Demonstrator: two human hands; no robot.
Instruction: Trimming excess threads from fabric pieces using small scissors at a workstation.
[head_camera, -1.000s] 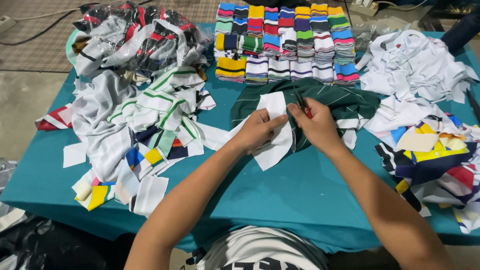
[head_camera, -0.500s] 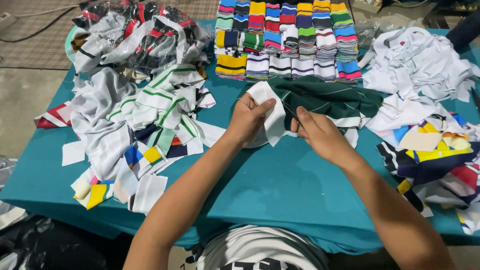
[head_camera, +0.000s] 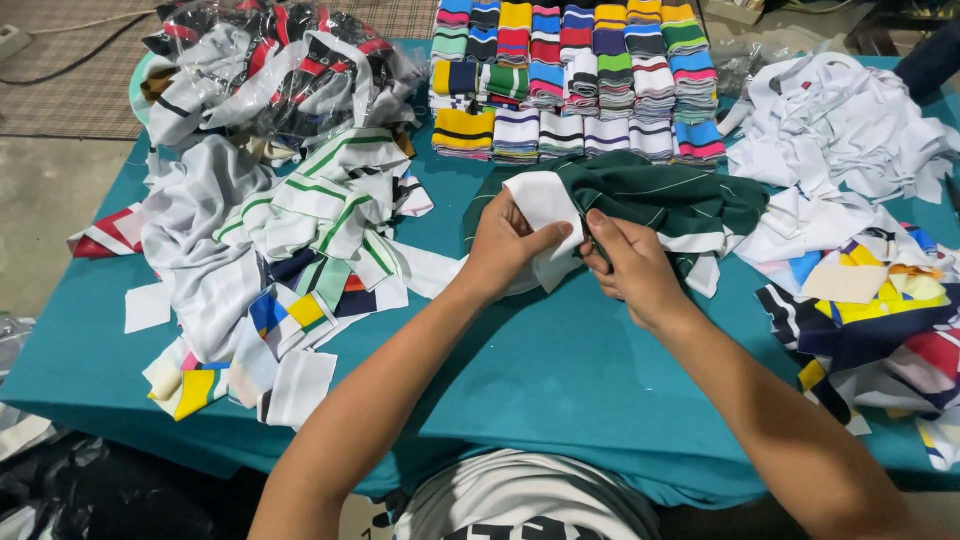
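Head cam view from where I'm watching: closest in there's the white shirt of the wearer (head_camera: 520, 500), then both forearms reaching up over the teal cloth-covered table (head_camera: 560, 370). Left hand (head_camera: 505, 245) is pinched shut on a white rectangular fabric piece (head_camera: 545, 205), thumb laid across it. Right hand (head_camera: 630, 265) is just beside it, fingers curled closed on the edge of the dark green knit fabric with thin white stripes (head_camera: 660, 195), which lies bunched at centre, running off toward 2 o'clock. Can't tell if there's anything small tucked in the right fist.

At 9 o'clock sits a loose heap of white, green-striped and multicoloured knit collar pieces (head_camera: 290, 260). At 3 o'clock, a pile of navy, yellow and red fabric scraps (head_camera: 870, 310). Further out at 1 o'clock, a mound of plain white cloth pieces (head_camera: 840, 125). At 12, neat stacks of folded striped ribbed bands in many colours (head_camera: 575, 75), and at 11 a clear plastic bag stuffed with more striped fabric (head_camera: 280, 70).
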